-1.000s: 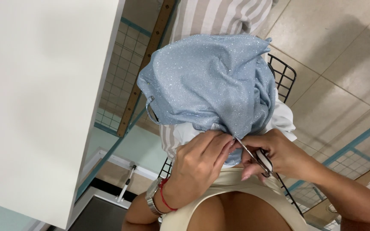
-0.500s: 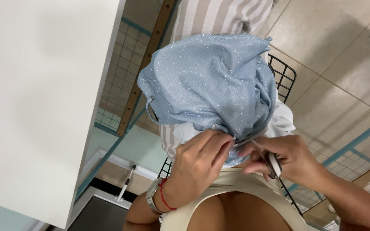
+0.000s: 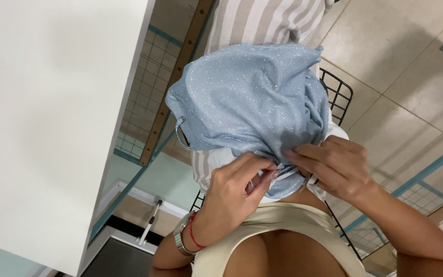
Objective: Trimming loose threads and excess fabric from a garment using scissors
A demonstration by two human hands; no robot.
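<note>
- One blue cloth point(image 3: 252, 107), glittery, bunched in a mound over the lap; it fills the middle of the view and spreads toward 12 o'clock.
- Two hands, both at the cloth's lower edge, close together and almost touching.
- Left hand point(image 3: 234, 192) at 6 o'clock of the cloth: fingers curled, pinching the hem between thumb and fingertips.
- Right hand point(image 3: 334, 166) at 4 o'clock of the cloth: fingers bent and closed on the same hem, just beside the left fingertips.
- One striped cloth point(image 3: 267, 20) under the blue one, showing at 12 o'clock and again as a strip at 7 o'clock.
- One wire basket point(image 3: 337, 92), black, its rim showing at 3 o'clock of the blue cloth.
- One white table point(image 3: 47, 118) fills the side at 9 o'clock.
- One watch point(image 3: 181, 241) and one red band point(image 3: 195, 237) on the left wrist.
- Against the frames before: the small metal tool that the right hand held at 4 o'clock no longer shows; that hand has closed in on the hem, and the left hand has barely shifted. The blue cloth lies as it did.
</note>
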